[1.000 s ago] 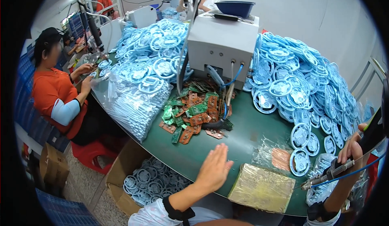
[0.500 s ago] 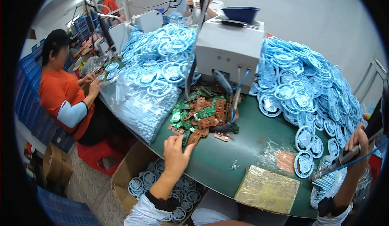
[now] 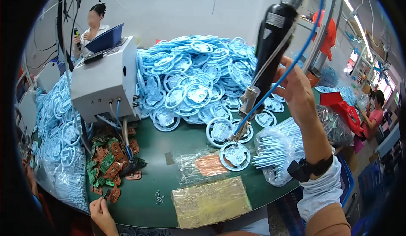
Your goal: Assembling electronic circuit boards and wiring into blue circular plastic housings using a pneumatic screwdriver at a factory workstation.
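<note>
Right hand [image 3: 298, 93] grips the driver [image 3: 270, 45], tip poised on a blue ring [image 3: 235, 155] on the table [image 3: 156, 181]; left hand [image 3: 101, 212] pinches a board [image 3: 113, 193]; heaped rings [image 3: 198, 75] remain unworked.

Bare green table [image 3: 156, 181] between circuit boards [image 3: 111, 164] and foil bag [image 3: 211, 201].

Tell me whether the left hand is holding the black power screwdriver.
No, the right hand grips the black power screwdriver, while the left hand is at the table's near edge by the small circuit boards.
</note>
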`<state>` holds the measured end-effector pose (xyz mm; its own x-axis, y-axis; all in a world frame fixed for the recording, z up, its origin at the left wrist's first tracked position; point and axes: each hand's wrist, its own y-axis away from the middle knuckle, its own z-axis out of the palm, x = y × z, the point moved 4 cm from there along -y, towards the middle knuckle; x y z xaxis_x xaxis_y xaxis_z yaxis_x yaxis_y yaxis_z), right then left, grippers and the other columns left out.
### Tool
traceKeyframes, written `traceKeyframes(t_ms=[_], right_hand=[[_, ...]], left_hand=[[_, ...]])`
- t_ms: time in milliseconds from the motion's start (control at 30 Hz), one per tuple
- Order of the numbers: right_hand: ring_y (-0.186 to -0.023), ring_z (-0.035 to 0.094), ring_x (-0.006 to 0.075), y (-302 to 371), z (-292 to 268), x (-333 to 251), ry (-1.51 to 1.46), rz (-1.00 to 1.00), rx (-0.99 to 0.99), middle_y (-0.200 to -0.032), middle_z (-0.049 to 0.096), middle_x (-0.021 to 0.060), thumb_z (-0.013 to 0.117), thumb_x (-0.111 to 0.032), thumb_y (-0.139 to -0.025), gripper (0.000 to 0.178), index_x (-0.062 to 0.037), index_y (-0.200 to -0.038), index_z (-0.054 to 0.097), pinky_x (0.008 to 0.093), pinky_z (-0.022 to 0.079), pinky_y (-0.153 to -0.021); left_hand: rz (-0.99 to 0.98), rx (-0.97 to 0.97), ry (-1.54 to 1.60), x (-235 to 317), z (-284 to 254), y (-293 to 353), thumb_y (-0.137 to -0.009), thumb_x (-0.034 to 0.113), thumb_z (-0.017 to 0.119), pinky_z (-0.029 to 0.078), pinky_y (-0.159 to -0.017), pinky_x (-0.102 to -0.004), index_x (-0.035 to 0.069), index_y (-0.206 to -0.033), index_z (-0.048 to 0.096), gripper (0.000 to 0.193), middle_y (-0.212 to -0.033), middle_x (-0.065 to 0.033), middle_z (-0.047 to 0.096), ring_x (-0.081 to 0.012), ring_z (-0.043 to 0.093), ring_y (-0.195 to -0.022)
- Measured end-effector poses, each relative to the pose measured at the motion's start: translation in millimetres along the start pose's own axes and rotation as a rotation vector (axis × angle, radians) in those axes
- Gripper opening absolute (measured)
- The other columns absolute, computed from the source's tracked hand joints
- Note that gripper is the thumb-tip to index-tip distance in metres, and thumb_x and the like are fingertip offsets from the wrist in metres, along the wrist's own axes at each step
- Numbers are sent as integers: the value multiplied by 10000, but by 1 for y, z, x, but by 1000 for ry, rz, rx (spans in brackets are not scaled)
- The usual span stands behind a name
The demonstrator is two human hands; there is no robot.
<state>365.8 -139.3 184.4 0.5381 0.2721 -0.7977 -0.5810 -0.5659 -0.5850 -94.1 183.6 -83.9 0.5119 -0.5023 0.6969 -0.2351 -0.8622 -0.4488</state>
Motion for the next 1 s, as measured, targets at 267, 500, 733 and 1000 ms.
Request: traceKeyframes(t_ms=[267,500,733,1000], right_hand=[[-854,686,280,32,-99,159,1065,494,-219,-954,710,138,692,-348,-835,426,-25,-1111,663,387,529,-773],[-1036,657,355,46,-97,235,1442,749,-695,-1088,696,160,751,-527,-737,569,-71,-1073,699,463,533,-862],[-706,672,348,27,-98,146,1344,327,-180,-730,670,173,632,-275,-795,223,-64,-749,688,446,522,-623],[-635,621,201,174,41,37,863,-487,-408,-850,682,38,702,-33,-727,235,-73,-958,708,309,505,-536]], left_hand=[[-298,-140,407,79,-18,22,-938,56,638,526,-650,-240,-21,-977,643,86,-865,-58,657,-129,632,-713],[-416,-615,701,172,42,83,-948,24,601,518,-607,-230,-15,-1226,588,281,-899,-68,671,-101,622,-693],[-52,-678,365,210,76,100,-821,79,738,466,-540,-277,40,-962,713,148,-665,-87,597,-170,578,-541],[204,-724,104,230,67,91,-785,101,754,486,-585,-346,104,-951,728,167,-808,-67,542,-240,582,-696]])
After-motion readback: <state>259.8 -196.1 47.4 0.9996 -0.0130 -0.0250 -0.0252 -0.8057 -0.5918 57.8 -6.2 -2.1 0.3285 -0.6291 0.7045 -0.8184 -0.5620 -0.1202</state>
